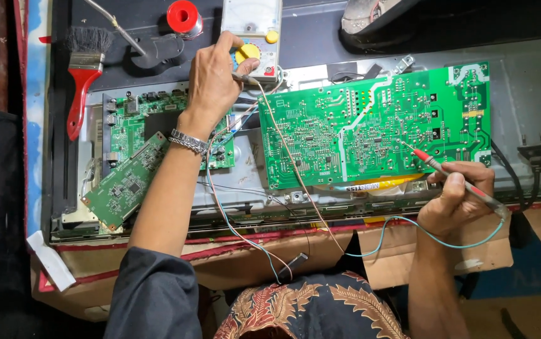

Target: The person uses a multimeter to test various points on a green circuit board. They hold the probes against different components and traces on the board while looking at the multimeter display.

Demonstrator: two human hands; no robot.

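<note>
Two hands work over a large green circuit board lying flat on a grey panel in the head view. Left hand reaches up to a white meter, thumb and fingers closed around its yellow dial. Right hand grips a red-tipped probe like a pen, its tip touching the board's lower right area. Smaller green boards lie under the left forearm, and a red-handled brush rests at far left.
</note>
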